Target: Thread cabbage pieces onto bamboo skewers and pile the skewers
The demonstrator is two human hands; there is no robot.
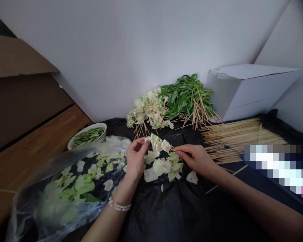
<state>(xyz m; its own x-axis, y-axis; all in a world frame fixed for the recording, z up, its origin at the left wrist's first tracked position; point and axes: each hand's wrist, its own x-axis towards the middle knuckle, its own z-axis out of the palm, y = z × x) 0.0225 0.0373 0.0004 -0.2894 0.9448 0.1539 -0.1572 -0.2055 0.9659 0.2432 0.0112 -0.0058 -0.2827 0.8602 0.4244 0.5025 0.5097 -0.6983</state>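
My left hand pinches pale cabbage pieces that are threaded on a thin bamboo skewer. My right hand is closed on the other end of that skewer, fingertips close to the leaves. Both hands hover just above a small heap of loose cabbage pieces lying on black plastic sheeting. A beaded bracelet circles my left wrist.
A clear plastic bag of cabbage pieces lies at the left. A white bowl of cut greens stands behind it. Finished cabbage skewers and leafy green skewers are piled by the wall. Bare skewers lie right, before a white box.
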